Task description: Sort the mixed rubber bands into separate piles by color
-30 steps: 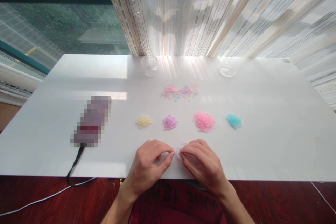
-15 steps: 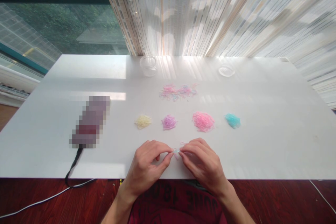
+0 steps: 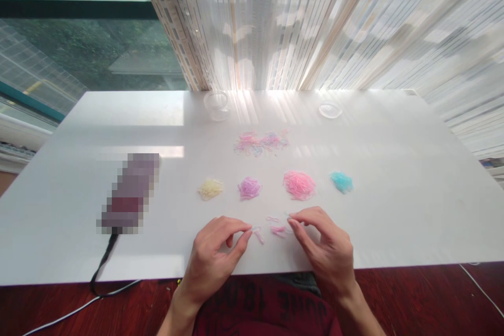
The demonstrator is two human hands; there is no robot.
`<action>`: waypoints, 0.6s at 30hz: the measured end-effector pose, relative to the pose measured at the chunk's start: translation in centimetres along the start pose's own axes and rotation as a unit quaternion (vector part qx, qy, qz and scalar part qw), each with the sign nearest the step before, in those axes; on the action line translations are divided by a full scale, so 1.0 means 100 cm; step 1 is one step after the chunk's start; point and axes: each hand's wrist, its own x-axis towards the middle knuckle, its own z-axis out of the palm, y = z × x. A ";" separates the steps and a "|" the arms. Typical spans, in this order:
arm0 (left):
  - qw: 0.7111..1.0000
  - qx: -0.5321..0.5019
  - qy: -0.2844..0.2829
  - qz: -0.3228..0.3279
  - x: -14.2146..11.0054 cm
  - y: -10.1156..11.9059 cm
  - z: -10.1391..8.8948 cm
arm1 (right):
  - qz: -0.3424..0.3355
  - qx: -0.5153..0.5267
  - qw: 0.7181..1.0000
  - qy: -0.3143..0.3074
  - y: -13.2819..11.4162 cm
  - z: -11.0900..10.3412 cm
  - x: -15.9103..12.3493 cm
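Observation:
Small elastic bands in pastel colours lie in front of me. My left hand [image 3: 222, 247] is closed in a pinch at the near side, on a pale band [image 3: 256, 229], with pinkish bands [image 3: 259, 237] hanging or lying just beside the fingertips. Thumb and forefinger of my right hand [image 3: 323, 244] pinch a thin light-blue band [image 3: 287, 214]. Between the hands, a small clump of pink bands [image 3: 277, 230] and a single pink loop [image 3: 272, 219] rest on the table. Beyond them sit a yellow pile [image 3: 210, 189], a purple pile [image 3: 249, 188], a pink pile [image 3: 300, 185] and a turquoise pile [image 3: 342, 181].
A mixed-colour heap [image 3: 260, 142] spreads farther back on the white table [image 3: 394, 184]. Behind it stand a clear plastic tub [image 3: 217, 106] and a clear lid [image 3: 329, 111]. At left lies a pixelated device [image 3: 132, 191] with a black cable [image 3: 103, 260]. Curtains [image 3: 252, 26] border the far edge.
My hands have moved apart, the right one rightwards with the light-blue band. The pink clump between them now shows. The whole view has shifted slightly.

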 end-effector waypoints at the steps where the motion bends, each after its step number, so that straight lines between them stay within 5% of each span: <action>1: 1.000 0.000 -0.001 0.002 0.000 -0.001 0.000 | 0.002 -0.017 1.000 0.018 0.005 -0.007 0.001; 10: 1.000 0.008 0.007 0.027 0.002 0.001 -0.002 | 0.106 -0.222 0.953 0.179 0.059 -0.080 0.025; 18: 0.999 0.026 -0.001 0.033 0.000 -0.001 0.000 | 0.186 -0.220 0.941 0.180 0.070 -0.083 0.032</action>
